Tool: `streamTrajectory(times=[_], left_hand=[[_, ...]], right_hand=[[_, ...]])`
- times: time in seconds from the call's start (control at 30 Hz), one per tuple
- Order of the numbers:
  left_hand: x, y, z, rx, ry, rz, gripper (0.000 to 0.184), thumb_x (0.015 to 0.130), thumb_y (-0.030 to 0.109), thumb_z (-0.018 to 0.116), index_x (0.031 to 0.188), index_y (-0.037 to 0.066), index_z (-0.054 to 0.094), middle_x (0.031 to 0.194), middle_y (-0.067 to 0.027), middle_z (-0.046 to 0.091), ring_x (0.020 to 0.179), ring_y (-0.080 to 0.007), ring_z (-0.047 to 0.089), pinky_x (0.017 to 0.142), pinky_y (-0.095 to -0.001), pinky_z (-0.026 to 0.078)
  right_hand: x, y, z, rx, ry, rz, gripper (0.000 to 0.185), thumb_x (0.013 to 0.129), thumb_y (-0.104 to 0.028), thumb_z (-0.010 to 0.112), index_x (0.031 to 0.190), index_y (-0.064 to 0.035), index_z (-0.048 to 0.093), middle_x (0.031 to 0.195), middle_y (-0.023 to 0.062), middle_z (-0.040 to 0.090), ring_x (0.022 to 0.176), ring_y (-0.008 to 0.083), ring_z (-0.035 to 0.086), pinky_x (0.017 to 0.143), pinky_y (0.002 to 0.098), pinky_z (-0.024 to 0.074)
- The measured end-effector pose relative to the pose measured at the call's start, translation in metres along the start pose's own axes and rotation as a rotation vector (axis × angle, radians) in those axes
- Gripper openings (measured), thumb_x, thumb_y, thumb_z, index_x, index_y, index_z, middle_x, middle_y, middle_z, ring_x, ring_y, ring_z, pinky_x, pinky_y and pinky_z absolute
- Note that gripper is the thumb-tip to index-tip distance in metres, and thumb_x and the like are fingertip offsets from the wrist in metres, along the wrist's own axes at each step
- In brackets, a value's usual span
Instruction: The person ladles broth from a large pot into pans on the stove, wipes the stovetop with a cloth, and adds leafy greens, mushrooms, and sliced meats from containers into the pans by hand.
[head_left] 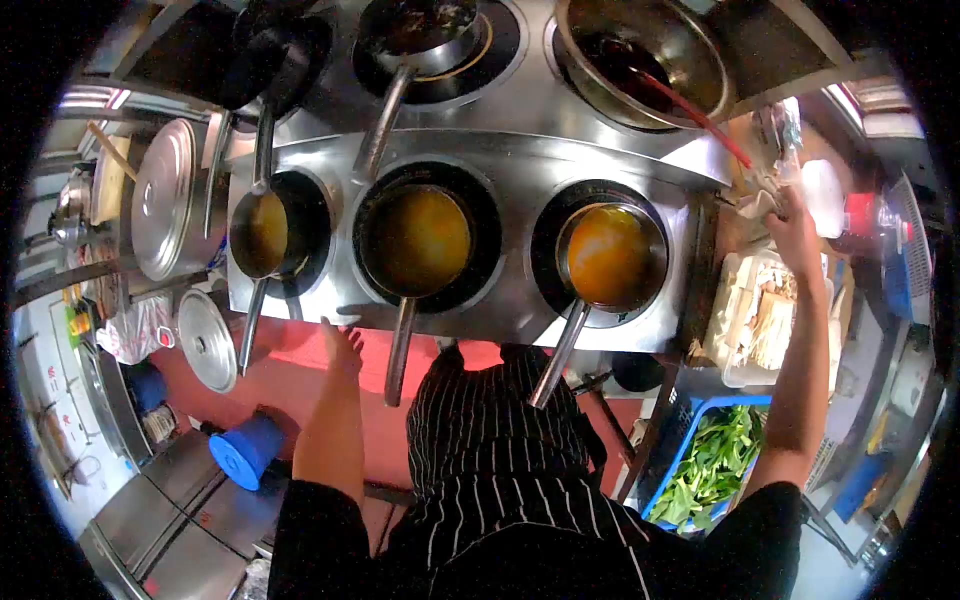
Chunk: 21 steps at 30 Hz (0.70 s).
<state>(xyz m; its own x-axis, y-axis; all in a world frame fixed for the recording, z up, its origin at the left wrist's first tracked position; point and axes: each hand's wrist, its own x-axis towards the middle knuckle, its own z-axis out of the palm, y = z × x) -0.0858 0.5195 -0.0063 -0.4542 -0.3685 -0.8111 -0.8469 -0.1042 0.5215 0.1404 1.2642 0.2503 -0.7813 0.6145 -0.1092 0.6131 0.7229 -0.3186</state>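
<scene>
My left hand (343, 347) hangs in front of the stove's front edge, fingers apart and nothing in it. It is between the long handles of the left saucepan (262, 238) and the middle saucepan (415, 240). A third saucepan (615, 255) stands on the right burner; all three hold yellow-orange liquid. My right hand (796, 222) reaches out to the right of the stove, beside a crumpled brownish cloth-like thing (762, 196) and a clear plastic bag (788, 128). Its fingers are blurred, so I cannot make out whether they grip anything.
Behind stand a dark pan (425, 40) and a large steel bowl (700, 62) with a red-handled utensil. Below my right arm are a tub of pale sticks (735, 330) and a blue basket (660, 480) of greens. A lidded pot (170, 200) stands left, a blue bucket (245, 450) lower down.
</scene>
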Motion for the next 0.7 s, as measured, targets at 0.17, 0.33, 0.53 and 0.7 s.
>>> streamTrajectory(times=[0.17, 0.33, 0.53, 0.7], left_hand=[[0.028, 0.01, 0.049, -0.235, 0.127, -0.128, 0.076, 0.093, 0.065, 0.032, 0.139, 0.006, 0.04, 0.129, -0.0178, 0.054, 0.111, -0.0316, 0.056, 0.088, -0.0465, 0.047], [-0.041, 0.048, 0.085, -0.14, 0.594, -0.161, 0.078, 0.093, 0.063, 0.033, 0.126, -0.006, 0.049, 0.123, -0.0244, 0.057, 0.11, -0.0384, 0.057, 0.092, -0.0482, 0.046], [-0.036, 0.059, 0.086, -0.038, 0.71, -0.193, 0.082, 0.094, 0.06, 0.032, 0.113, -0.016, 0.058, 0.118, -0.0301, 0.06, 0.108, -0.0447, 0.057, 0.094, -0.0502, 0.045], [-0.021, 0.052, 0.082, 0.01, 0.671, -0.203, 0.085, 0.094, 0.062, 0.031, 0.111, -0.017, 0.059, 0.115, -0.0291, 0.061, 0.105, -0.0446, 0.059, 0.092, -0.0517, 0.046]], right_hand=[[-0.042, -0.171, 0.037, 0.723, -0.233, -0.126, 0.045, 0.082, 0.004, 0.055, 0.127, 0.004, 0.048, 0.118, 0.0138, 0.059, 0.112, 0.0194, 0.053, 0.098, 0.0318, 0.0422], [-0.013, -0.291, 0.14, 0.428, -0.275, -0.211, 0.046, 0.083, -0.004, 0.057, 0.127, -0.0105, 0.054, 0.12, 0.0153, 0.057, 0.109, 0.0278, 0.058, 0.096, 0.0347, 0.0455], [0.007, -0.304, 0.29, -0.244, -0.153, -0.488, 0.053, 0.078, -0.001, 0.053, 0.13, -0.0094, 0.053, 0.142, 0.0255, 0.037, 0.123, 0.0422, 0.047, 0.103, 0.0428, 0.0423], [-0.078, -0.293, 0.334, -0.289, -0.12, -0.541, 0.051, 0.084, -0.011, 0.048, 0.129, 0.0127, 0.044, 0.147, 0.0349, 0.021, 0.133, 0.0506, 0.028, 0.112, 0.0554, 0.0231]])
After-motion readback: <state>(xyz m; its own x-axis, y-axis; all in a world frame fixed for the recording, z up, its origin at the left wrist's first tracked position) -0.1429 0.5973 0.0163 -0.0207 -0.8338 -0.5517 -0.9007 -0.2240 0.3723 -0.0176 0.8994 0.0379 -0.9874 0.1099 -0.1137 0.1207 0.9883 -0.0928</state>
